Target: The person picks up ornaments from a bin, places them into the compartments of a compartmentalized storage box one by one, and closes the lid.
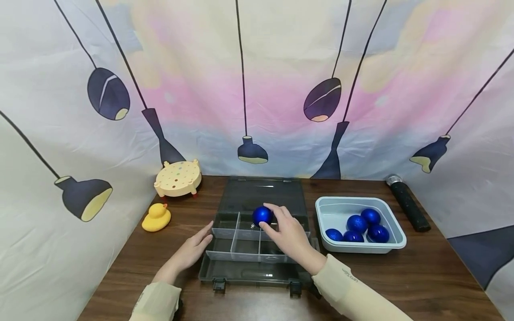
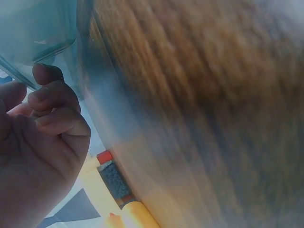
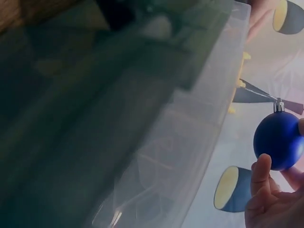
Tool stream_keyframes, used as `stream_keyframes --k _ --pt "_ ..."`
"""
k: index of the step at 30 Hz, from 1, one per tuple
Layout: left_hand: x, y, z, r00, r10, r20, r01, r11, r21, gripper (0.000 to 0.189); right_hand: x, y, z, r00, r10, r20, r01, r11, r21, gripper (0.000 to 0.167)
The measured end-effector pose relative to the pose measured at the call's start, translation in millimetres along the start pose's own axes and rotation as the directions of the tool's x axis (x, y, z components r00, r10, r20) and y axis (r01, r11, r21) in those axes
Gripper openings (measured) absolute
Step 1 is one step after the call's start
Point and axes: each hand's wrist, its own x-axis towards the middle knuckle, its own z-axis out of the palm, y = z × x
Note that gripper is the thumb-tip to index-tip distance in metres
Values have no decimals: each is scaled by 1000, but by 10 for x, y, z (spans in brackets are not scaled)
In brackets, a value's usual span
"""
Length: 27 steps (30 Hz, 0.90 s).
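A blue Christmas bauble (image 1: 262, 216) with a silver cap is pinched between the thumb and fingers of my right hand (image 1: 292, 235). It hangs over the divided part of a dark translucent compartment box (image 1: 245, 269), whose lid (image 1: 263, 194) lies back toward the wall. In the right wrist view the bauble (image 3: 279, 140) shows its cap at the top, and the box's pale side wall (image 3: 190, 156) stands beside it. My left hand (image 1: 190, 249) rests its fingers against the box's left side. Bent fingers (image 2: 59, 95) show at the box edge in the left wrist view.
On the right stands a pale blue tub (image 1: 321, 214) with several blue baubles (image 1: 356, 224). A black microphone (image 1: 408, 203) lies beyond it. At the left are a yellow rubber duck (image 1: 156, 218) and a cream round footed stand (image 1: 178, 178). A patterned cloth hangs behind the wooden table (image 1: 433, 272).
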Motion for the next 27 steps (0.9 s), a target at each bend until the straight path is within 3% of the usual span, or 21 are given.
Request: stream_keyframes --k 9,17,27 --pt "3 -11 11 1000 -5 -4 5 1000 3 52 73 -128 154 994 45 100 -50 997 53 54" --pt "-27 -38 19 1000 -8 -11 8 1000 16 52 177 -212 316 988 73 134 -86 992 97 54" --pt "8 -19 18 1000 -19 -5 19 1000 16 52 308 -352 338 974 102 203 -121 989 85 52"
